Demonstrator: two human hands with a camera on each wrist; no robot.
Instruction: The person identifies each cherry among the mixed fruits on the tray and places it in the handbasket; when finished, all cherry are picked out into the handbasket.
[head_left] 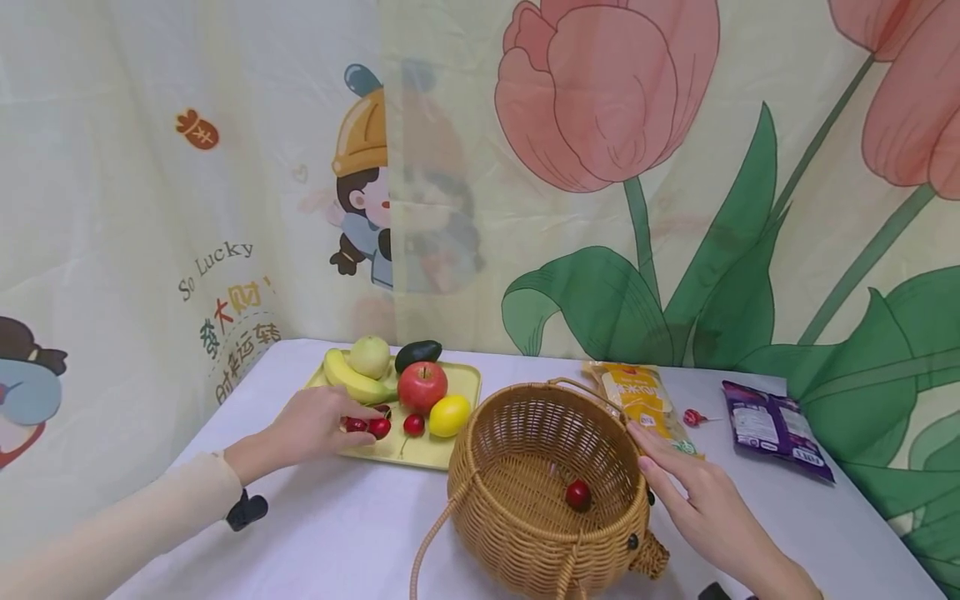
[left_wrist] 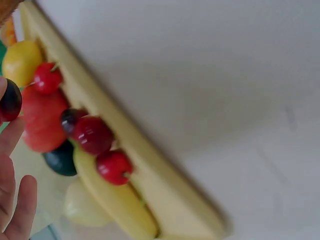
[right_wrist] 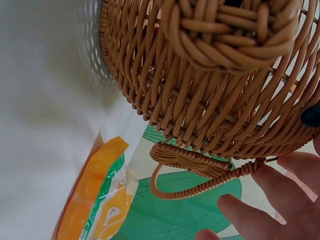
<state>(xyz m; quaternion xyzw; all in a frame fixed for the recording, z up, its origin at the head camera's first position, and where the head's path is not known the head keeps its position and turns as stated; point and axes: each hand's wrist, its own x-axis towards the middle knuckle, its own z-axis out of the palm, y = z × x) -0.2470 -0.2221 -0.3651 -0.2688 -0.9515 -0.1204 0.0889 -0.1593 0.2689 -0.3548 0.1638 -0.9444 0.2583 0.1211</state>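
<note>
My left hand [head_left: 322, 423] is over the front left of a yellow tray [head_left: 442, 459], its thumb and fingers pinching a dark red cherry [left_wrist: 11, 101]. Just under it, more cherries [left_wrist: 93, 135] lie beside a banana [head_left: 352, 381]. My right hand [head_left: 701, 492] rests against the right rim of a brown wicker basket [head_left: 517, 542], fingers fairly straight. In the right wrist view those fingertips touch the weave near the looped handle [right_wrist: 200, 187]. One red cherry [head_left: 578, 495] lies on the basket's floor.
On the tray are also an apple [head_left: 422, 387], a lemon [head_left: 450, 415], an avocado [head_left: 418, 355] and a round pale green fruit [head_left: 370, 357]. Behind the basket lie an orange-yellow snack bag [head_left: 641, 398], a red lollipop [head_left: 693, 417] and a purple packet [head_left: 776, 429]. A printed curtain [head_left: 450, 317] stands behind.
</note>
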